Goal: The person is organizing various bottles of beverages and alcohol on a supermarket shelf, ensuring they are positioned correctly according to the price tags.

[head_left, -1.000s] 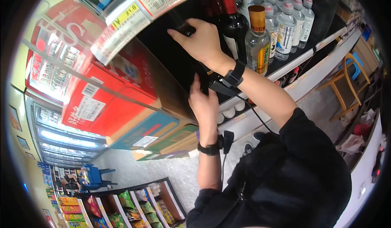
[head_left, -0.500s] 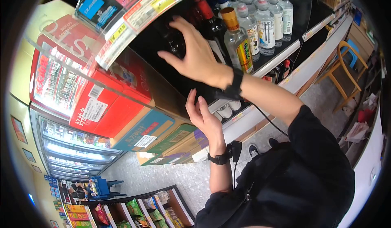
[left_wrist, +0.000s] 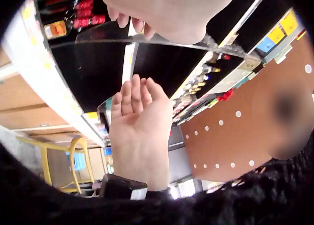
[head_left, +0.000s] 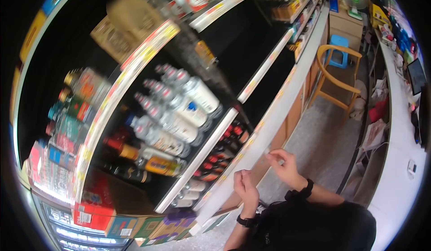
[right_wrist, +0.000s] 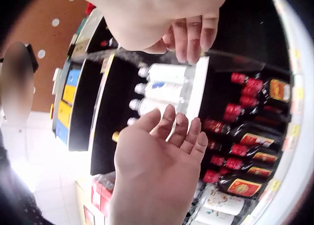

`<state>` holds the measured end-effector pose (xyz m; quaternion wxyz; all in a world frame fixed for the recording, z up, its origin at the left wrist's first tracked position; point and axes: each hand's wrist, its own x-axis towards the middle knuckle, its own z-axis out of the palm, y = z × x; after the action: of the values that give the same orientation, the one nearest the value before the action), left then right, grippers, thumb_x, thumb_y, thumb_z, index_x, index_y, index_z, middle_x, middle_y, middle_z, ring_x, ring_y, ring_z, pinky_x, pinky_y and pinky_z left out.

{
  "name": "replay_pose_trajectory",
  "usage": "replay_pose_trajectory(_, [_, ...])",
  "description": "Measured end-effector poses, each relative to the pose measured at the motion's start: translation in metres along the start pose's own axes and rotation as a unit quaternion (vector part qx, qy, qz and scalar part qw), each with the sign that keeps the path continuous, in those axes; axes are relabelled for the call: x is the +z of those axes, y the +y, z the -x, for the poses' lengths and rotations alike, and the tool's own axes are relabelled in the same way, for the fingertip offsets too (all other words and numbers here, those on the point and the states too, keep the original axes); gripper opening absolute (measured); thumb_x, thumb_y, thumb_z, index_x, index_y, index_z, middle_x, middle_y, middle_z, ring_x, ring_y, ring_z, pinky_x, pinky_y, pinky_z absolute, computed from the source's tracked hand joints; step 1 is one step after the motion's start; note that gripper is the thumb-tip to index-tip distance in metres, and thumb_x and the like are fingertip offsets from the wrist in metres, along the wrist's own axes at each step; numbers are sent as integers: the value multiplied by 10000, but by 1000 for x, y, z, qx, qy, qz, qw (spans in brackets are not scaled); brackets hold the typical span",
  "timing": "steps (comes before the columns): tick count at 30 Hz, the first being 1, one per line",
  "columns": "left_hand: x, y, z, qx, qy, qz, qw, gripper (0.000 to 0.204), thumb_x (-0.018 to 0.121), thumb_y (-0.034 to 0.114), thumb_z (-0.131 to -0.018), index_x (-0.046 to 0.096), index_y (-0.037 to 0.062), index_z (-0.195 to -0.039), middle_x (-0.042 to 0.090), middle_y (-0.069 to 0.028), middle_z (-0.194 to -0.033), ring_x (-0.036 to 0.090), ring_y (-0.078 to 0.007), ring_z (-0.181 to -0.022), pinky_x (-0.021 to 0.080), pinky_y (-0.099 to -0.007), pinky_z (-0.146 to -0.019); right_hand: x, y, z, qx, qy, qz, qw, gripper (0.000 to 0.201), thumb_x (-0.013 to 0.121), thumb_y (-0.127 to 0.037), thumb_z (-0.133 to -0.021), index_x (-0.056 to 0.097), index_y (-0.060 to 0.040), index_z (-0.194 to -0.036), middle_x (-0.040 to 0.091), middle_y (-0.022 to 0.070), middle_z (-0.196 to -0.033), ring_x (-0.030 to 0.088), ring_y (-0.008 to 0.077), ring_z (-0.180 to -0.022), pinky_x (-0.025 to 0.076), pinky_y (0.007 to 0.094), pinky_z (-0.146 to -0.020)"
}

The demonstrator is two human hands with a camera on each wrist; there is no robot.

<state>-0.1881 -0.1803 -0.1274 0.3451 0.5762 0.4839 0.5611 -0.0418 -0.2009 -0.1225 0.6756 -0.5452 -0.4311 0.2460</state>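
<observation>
Both hands are empty: the person's left hand (head_left: pixel 246 188) and right hand (head_left: pixel 284 166) hang in front of the shelving, fingers loosely bent, touching no bottle. In the head view, taken from the left hand, the red-capped dark bottles (right_wrist: pixel 244 187) stand near at eleven o'clock on the lower tier; the white-labelled clear bottles (head_left: pixel 182 112) are farther off between ten and eleven, above the white shelf edge (head_left: pixel 197 162), with the yellow-labelled bottle (head_left: pixel 164 166) between nine and ten. The dark bottles look like glass, so they should prove stiff, fairly heavy if full, slick and breakable; a whole-hand wrap round the body seems safer than pinching the neck. The clear ones, packed close, would probably knock together; their material cannot be told.
</observation>
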Motion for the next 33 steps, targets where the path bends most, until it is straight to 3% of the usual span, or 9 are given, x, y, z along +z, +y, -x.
replay_pose_trajectory(2, [48,-6,8,-11,-68,-12,998,306,450,178,-1035,603,-28,-869,593,-108,-829,561,-201,-812,435,-311,-766,-58,35,-11,43,37,-19,998,124,698,-109,-900,679,2,-952,707,51,-787,641,81,-696,504,242,-621])
replay_pose_trajectory(7, [105,18,8,-34,-110,-21,993,311,449,185,-1037,631,-22,-892,615,-113,-830,582,-200,-794,445,-316,-752,-122,22,-36,107,128,-57,984,160,670,-122,-935,655,33,-974,683,49,-761,615,79,-659,511,234,-615])
replay_pose_trajectory(14, [157,13,-25,18,-164,-28,986,281,510,197,-1022,646,-16,-900,634,-103,-848,599,-182,-773,461,-308,-716,-156,28,-75,88,185,-99,974,136,669,-119,-938,652,14,-961,672,40,-795,625,81,-699,522,237,-613])
replay_pose_trajectory(16, [165,15,-25,-19,-159,-19,987,278,522,202,-1018,645,-19,-901,639,-106,-856,604,-187,-765,464,-306,-714,-160,30,-85,88,162,-95,978,135,655,-127,-950,641,6,-960,666,39,-788,605,86,-678,498,236,-613])
replay_pose_trajectory(22, [178,7,-36,-51,-123,4,991,224,588,177,-981,645,-22,-897,644,-138,-833,620,-212,-757,473,-323,-689,-146,3,-146,15,58,-39,997,120,660,-97,-939,632,5,-995,654,27,-836,595,91,-744,483,236,-704])
replay_pose_trajectory(24, [176,4,-47,49,-105,-14,993,142,630,113,-926,642,-22,-885,642,-140,-812,624,-236,-767,475,-323,-710,-123,-18,-182,-83,33,-17,996,167,713,-42,-873,633,12,-1008,670,39,-848,602,101,-763,489,256,-741])
replay_pose_trajectory(27, [180,2,-73,129,-62,49,988,90,621,58,-875,629,-32,-875,645,-122,-841,607,-217,-793,446,-282,-741,-84,-46,-256,-226,-68,30,971,275,758,-51,-817,620,1,-1050,658,101,-954,630,180,-847,503,291,-771])
replay_pose_trajectory(29, [184,14,-81,148,-45,79,985,111,639,75,-820,626,-28,-860,641,-134,-853,600,-230,-833,456,-337,-782,-56,-55,-298,-285,-131,68,947,393,789,-101,-797,594,-1,-1123,648,123,-1045,638,230,-924,511,320,-801])
replay_pose_trajectory(33, [188,18,-99,209,17,113,971,160,709,93,-776,643,-15,-874,641,-148,-839,615,-283,-793,486,-356,-738,20,-61,-366,-250,-212,60,943,635,832,-249,-773,513,-3,-1265,616,155,-1175,619,266,-1080,508,362,-865])
